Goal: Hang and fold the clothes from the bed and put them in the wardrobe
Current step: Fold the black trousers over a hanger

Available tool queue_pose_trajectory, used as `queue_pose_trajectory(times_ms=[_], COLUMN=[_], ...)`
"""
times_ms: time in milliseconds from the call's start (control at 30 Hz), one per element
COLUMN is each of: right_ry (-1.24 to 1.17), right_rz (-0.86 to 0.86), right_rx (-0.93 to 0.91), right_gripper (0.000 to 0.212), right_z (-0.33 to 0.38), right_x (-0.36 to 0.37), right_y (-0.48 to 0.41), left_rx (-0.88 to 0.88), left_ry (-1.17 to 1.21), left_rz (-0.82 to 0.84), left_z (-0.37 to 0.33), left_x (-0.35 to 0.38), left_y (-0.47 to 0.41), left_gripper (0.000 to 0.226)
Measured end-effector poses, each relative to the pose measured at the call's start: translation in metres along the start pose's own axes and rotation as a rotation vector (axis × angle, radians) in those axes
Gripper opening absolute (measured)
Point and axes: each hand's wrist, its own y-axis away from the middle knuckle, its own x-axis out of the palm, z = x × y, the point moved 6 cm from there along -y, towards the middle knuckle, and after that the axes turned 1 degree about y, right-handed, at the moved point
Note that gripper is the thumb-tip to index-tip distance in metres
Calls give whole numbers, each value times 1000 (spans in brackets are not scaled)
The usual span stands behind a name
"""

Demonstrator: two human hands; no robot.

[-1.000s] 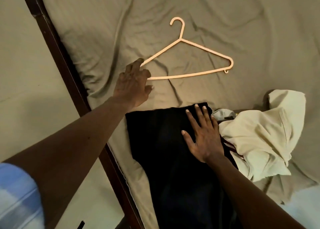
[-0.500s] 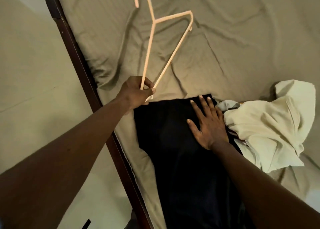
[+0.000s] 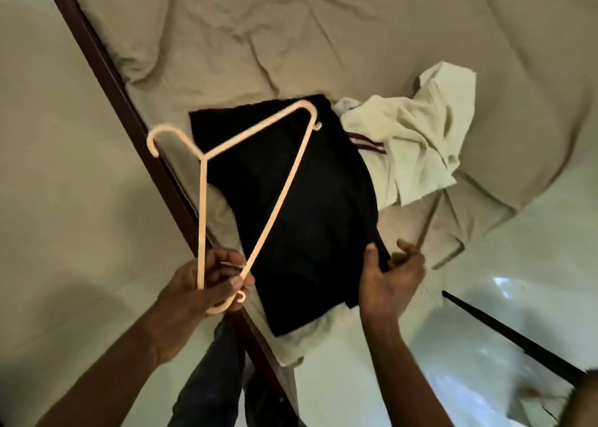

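A folded black garment lies on the bed near its corner. My left hand grips one end of a pale pink plastic hanger, which is lifted over the garment with its hook pointing left. My right hand pinches the garment's near right edge between thumb and fingers. A crumpled cream garment with a dark red stripe lies just right of the black one, partly tucked under it.
The bed has a rumpled beige sheet and a dark wooden frame running along its left side. Pale floor lies left and below. My dark trouser leg shows beside the frame.
My left hand picked up the hanger from the sheet and brought it back over the black garment. My right hand slid from the garment's top down to pinch its near right edge.
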Motion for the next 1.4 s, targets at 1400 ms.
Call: queue_pose_trajectory(times_ms=[1400], right_ry=[-886], right_rz=[633], right_rx=[464], right_gripper=[79], right_z=[-56], right_x=[6], right_y=[33], left_rx=[-73], left_ry=[-602], left_rz=[33], left_z=[116], left_x=[44], left_y=[9], left_gripper=[19])
